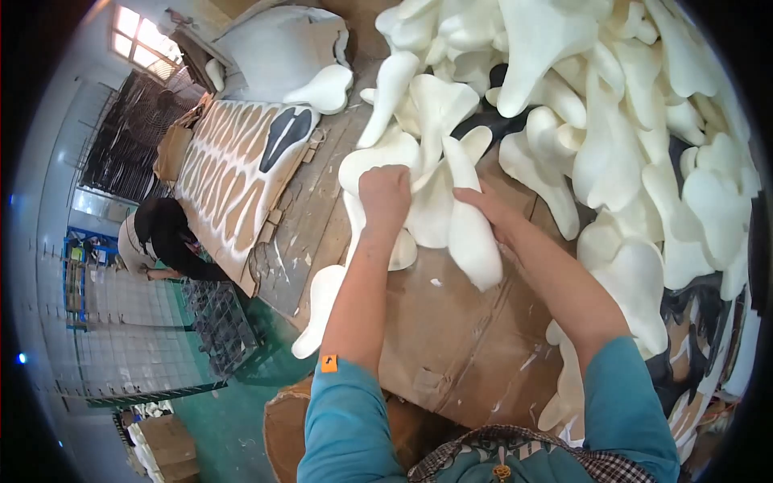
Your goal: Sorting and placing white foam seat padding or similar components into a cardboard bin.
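Note:
My left hand is closed around the upper part of a cream-white foam piece on the cardboard-covered worktable. My right hand grips the same piece from the right, fingers wrapped over its long lobe. The piece is curved with several rounded lobes. A similar foam piece hangs over the table's left edge below my left forearm. Both sleeves are teal.
A big pile of the same white foam shapes fills the table's back and right. A brown sheet with cut-out shapes lies at the left. Another person bends over below it, near wire racks. A cardboard box stands on the green floor.

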Action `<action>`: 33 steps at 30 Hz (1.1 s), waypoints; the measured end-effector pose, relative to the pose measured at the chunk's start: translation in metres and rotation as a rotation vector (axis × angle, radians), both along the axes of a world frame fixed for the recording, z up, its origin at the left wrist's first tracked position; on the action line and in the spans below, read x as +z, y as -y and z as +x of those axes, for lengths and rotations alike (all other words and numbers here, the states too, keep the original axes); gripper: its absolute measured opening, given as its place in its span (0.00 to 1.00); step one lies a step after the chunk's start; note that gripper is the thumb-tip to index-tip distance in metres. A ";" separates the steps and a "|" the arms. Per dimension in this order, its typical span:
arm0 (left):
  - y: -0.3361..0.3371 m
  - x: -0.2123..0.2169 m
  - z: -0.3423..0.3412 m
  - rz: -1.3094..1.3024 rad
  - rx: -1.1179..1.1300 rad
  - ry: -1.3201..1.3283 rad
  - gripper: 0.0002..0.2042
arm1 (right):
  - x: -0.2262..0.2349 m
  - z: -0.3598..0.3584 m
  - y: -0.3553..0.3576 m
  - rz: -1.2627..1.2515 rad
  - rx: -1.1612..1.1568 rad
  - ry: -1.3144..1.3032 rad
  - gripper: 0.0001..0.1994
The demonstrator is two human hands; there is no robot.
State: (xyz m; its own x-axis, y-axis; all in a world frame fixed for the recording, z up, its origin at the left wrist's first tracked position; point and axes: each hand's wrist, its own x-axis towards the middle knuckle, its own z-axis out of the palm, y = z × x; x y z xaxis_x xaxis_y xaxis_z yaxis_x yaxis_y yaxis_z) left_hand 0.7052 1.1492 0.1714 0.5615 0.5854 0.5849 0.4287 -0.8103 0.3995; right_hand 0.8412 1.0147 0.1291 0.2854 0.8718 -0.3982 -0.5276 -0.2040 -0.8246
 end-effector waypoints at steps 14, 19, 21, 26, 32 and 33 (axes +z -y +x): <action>0.290 0.207 -0.370 -0.047 0.386 0.055 0.04 | 0.148 -0.310 0.184 0.436 0.701 0.133 0.38; 0.409 0.213 -0.512 -0.819 0.840 -0.363 0.21 | 0.098 -0.415 0.212 0.451 1.298 0.002 0.28; 0.418 0.201 -0.529 -0.861 0.793 -0.305 0.20 | 0.076 -0.401 0.198 0.467 1.257 0.092 0.27; 0.338 0.131 -0.517 -0.830 0.686 0.261 0.10 | 0.026 -0.272 0.121 0.157 0.715 0.070 0.23; 0.173 -0.014 -0.417 -1.372 0.720 0.578 0.16 | -0.066 -0.076 -0.018 -0.147 -0.271 0.068 0.14; 0.155 -0.035 -0.386 -1.513 0.742 0.661 0.17 | -0.074 -0.047 -0.037 -0.150 -0.304 0.127 0.15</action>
State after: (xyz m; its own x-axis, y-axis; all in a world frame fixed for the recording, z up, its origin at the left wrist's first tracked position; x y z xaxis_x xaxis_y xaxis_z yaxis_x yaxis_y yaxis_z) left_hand 0.3193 0.9940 0.1366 -0.1156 0.7601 -0.6394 -0.0250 0.6413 0.7669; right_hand 0.7943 1.0515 0.0548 0.5778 0.6742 -0.4601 -0.4782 -0.1771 -0.8602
